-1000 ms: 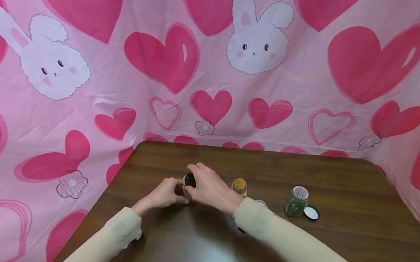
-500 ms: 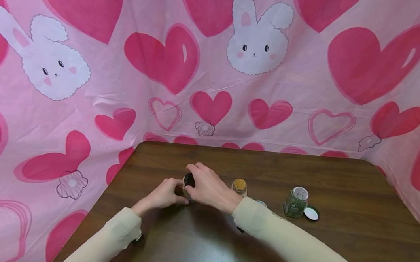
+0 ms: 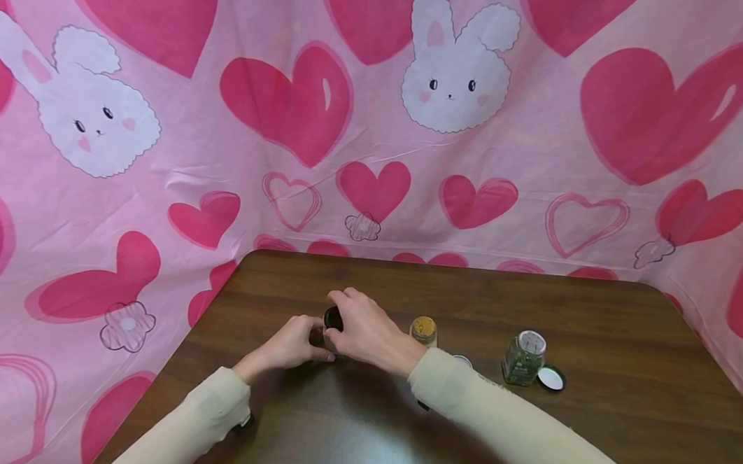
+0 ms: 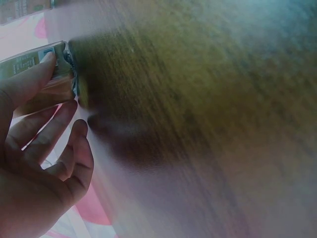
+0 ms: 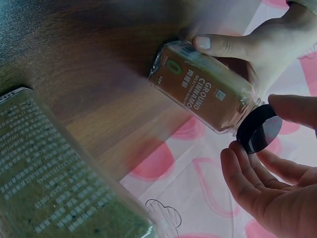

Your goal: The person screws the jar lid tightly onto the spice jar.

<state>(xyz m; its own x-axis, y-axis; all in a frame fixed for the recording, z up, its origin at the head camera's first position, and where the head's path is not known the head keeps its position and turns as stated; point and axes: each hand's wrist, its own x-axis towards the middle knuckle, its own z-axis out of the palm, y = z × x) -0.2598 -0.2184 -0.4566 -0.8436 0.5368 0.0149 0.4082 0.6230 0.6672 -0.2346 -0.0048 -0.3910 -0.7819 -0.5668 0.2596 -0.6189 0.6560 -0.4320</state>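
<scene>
A clear jar of ground cinnamon (image 5: 203,89) stands on the table at the left of the head view, mostly covered by the hands there. My left hand (image 3: 290,341) holds its body low down, thumb on one side and fingers on the other; the same jar (image 4: 57,90) shows in the left wrist view. At the jar's top, my right hand (image 3: 369,330) pinches the black lid (image 5: 260,128) between thumb and fingertips. The lid sits at the jar's mouth, with a strip of clear neck showing below it.
Right of the hands stands an uncapped jar of yellow powder (image 3: 424,331). Partly behind the right sleeve lies a pale round lid (image 3: 463,360). Farther right are a green-filled jar (image 3: 524,359) with a holed white top and an upturned lid (image 3: 551,377). Patterned pink cloth surrounds the table (image 3: 594,321).
My right hand and the black lid have shifted very slightly left. The left hand keeps its hold on the jar, and the other jars stay where they were.
</scene>
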